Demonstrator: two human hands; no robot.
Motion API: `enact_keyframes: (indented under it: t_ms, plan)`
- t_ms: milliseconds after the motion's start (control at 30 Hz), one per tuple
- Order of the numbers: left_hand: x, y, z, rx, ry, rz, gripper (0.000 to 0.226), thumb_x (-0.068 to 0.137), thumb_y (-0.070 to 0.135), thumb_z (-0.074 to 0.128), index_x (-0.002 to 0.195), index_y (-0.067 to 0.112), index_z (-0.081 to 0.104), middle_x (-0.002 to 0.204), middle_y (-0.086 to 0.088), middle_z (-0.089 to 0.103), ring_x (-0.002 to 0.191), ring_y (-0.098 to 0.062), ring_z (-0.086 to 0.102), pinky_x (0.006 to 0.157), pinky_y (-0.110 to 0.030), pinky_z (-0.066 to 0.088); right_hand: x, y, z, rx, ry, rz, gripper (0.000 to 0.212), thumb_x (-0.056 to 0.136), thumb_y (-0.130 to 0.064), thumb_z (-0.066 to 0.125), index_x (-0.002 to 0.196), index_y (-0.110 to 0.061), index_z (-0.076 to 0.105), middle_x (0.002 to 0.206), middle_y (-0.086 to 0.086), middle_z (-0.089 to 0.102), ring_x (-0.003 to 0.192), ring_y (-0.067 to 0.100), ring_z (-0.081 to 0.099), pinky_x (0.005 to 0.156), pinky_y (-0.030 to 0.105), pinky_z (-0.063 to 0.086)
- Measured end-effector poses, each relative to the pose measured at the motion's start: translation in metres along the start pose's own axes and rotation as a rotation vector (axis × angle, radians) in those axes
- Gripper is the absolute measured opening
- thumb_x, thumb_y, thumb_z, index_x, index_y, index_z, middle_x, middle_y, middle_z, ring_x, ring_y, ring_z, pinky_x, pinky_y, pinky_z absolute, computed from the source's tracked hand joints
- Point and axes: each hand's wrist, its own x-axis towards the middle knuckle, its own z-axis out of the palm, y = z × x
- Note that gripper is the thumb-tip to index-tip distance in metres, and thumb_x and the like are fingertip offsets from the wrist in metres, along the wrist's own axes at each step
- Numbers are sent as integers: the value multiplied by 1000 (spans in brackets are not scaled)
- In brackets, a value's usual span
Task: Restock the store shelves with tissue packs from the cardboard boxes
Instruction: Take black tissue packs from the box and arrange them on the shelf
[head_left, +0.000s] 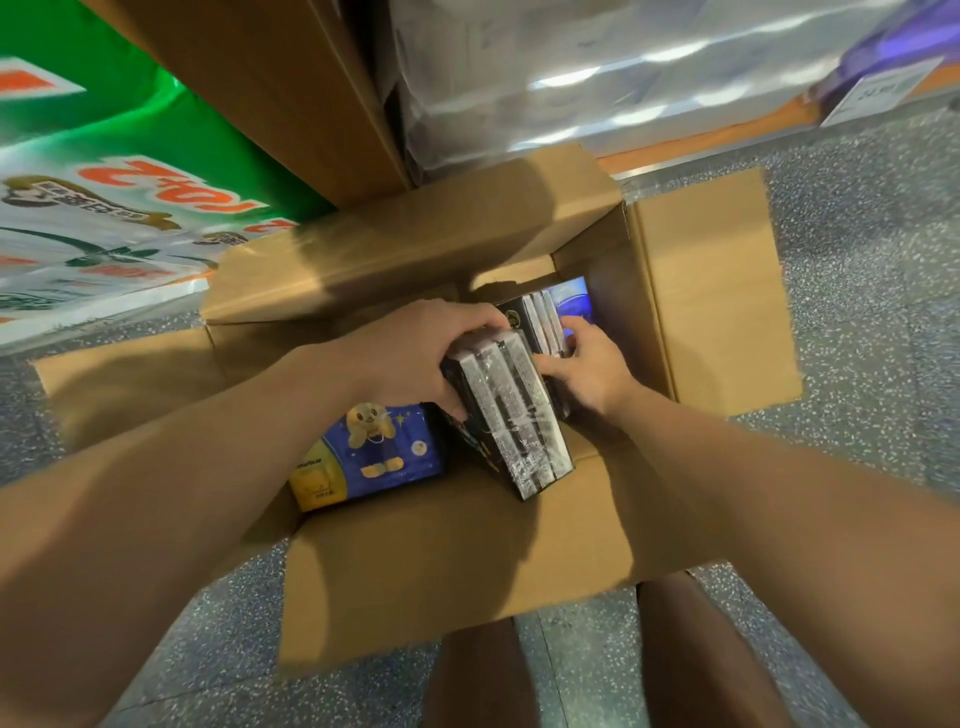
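An open cardboard box (457, 551) sits on the floor below me, its flaps spread out. My left hand (415, 358) grips the top end of a dark, plastic-wrapped tissue pack bundle (514, 421) that is tilted and partly lifted out of the box. My right hand (587, 369) reaches into the box's far right part, its fingers curled over a second dark bundle (540, 317) standing there. A blue tissue pack with a yellow cartoon figure (374, 452) lies flat in the box at the left.
A tall cardboard box (291, 88) and clear-wrapped goods (571, 67) stand just beyond the box. Green and white printed packs (104, 182) fill the left. A shelf price label (883, 93) shows at top right. Speckled floor surrounds the box; my legs are below it.
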Motion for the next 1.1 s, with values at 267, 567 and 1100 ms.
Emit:
enact_keyframes:
  t_ms: [267,567,1100]
  plan:
    - [-30,49,-26,182,2,89,82,47,38,92,116,47,49,112,25,53,106,-10,45,93,-38,44,-74,-49,-34,-129,284,-144,58,69,-46,81,113,-20,52,105,4,63,93,22,61,82,39,53]
    - [-136,184,-111,347,132,25,81,50,35,93,125,28,60,116,7,61,108,-16,56,90,-31,43,-230,-145,-140,-163,325,-227,45,75,-40,83,108,-25,56,91,-1,66,84,23,63,75,35,50]
    - [-479,373,-38,-113,843,-595,71,58,57,87,118,28,65,113,4,68,105,-15,63,93,-31,49,-456,-305,-184,-398,-93,-906,50,70,-46,83,113,-32,63,97,-8,70,93,20,66,84,38,52]
